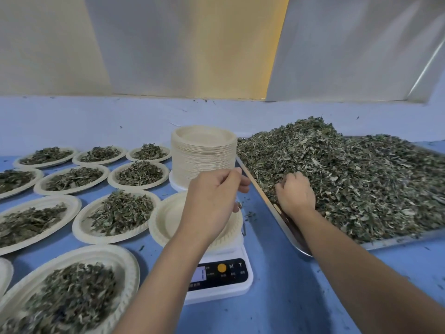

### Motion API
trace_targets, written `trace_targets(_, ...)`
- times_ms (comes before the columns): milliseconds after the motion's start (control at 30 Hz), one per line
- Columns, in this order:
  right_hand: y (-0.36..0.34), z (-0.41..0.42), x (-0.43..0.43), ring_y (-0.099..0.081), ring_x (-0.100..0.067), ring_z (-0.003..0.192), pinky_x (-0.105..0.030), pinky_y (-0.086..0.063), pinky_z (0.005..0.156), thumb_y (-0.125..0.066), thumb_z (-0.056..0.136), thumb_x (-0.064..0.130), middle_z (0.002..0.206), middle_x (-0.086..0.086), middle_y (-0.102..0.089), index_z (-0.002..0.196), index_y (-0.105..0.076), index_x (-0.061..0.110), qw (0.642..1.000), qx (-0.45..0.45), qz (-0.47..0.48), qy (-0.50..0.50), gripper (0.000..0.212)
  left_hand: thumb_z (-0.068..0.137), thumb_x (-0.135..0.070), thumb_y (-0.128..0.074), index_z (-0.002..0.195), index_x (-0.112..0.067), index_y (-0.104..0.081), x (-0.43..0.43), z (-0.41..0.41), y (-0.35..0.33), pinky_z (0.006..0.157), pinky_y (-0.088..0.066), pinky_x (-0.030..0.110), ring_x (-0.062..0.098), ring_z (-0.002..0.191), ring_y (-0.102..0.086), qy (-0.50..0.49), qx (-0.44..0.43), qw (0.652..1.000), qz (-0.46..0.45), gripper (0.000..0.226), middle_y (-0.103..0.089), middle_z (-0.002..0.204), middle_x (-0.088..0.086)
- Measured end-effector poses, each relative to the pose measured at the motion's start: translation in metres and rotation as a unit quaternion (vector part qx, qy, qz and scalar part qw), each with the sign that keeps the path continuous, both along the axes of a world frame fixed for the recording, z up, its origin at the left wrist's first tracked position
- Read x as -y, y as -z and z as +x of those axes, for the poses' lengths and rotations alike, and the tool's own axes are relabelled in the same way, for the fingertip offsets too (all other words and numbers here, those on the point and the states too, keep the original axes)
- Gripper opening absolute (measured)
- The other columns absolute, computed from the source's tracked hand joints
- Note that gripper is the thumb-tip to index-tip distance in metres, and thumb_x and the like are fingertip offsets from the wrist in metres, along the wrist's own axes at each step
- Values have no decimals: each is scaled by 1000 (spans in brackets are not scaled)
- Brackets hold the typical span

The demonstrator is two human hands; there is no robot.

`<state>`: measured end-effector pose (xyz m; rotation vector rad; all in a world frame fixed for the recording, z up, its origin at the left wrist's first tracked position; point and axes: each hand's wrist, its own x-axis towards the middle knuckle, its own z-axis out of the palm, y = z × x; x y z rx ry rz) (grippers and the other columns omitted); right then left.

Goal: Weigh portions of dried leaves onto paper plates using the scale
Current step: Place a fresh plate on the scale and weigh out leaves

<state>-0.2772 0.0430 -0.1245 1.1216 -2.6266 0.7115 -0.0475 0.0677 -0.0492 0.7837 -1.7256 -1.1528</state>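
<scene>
Head view, near to far. Nearest me, at lower left, a filled plate (130,268) of leaves sits on the blue table (277,297). Beside it stands the white scale (226,283), its display partly hidden by the left forearm. An empty paper plate (163,225) rests on the scale's platform.

The left hand (212,198) hovers over that plate's far right side, fingers curled towards the thumb. I cannot tell whether it pinches anything. The right hand (295,196) is sunk knuckle-up into the near left edge of the dried leaves (349,179), its fingers curled into them and gripping a clump.

The leaves are heaped on a metal tray (395,241) to the right of the scale. Behind the scale stands a tall stack of paper plates (203,155), just beside the tray's left rim. To the left, more filled plates (79,227) lie in rows, close together. Pale wall panels (168,44) close the far side.
</scene>
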Motion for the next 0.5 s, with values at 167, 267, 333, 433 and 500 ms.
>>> trace_targets(167,8,6,10,-28,-36,136,-43,-21,111,-42,98,41,148,-19,-25,141,-30,7,976,217,28,19,56,96,-24,-49,77,-17,-73,0,-2,2,43,-37,8,0,43,-51,4,-3,1000,7,32,-72,76,-6)
trace_targets(267,5,6,14,-39,-34,127,-40,-32,108,-45,99,25,144,-16,-25,137,-38,8,954,276,-88,-76,41,96,-25,-49,76,-18,-72,1,-3,4,43,-37,8,0,43,-51,8,4,1000,6,32,-72,75,-5)
trace_targets(333,6,1,12,-47,-26,110,-30,-36,100,-43,99,15,136,-15,-31,127,-49,5,953,242,-153,-100,30,96,-26,-49,76,-18,-72,2,-3,5,44,-37,9,4,43,-51,4,13,1000,3,32,-72,75,-6)
trace_targets(433,8,-7,6,-43,-23,111,-30,-35,95,-43,99,19,129,-10,-41,120,-55,8,982,83,-133,-102,26,96,-26,-48,76,-18,-72,5,-1,6,43,-37,10,5,43,-51,-5,12,1000,3,32,-72,74,-6)
trace_targets(500,10,-10,7,-33,-24,128,-38,-34,101,-39,101,30,140,-5,-38,131,-51,18,990,-6,-50,-135,34,96,-24,-49,75,-17,-72,6,0,5,42,-36,10,3,43,-51,-11,4,1000,6,32,-72,74,-5)
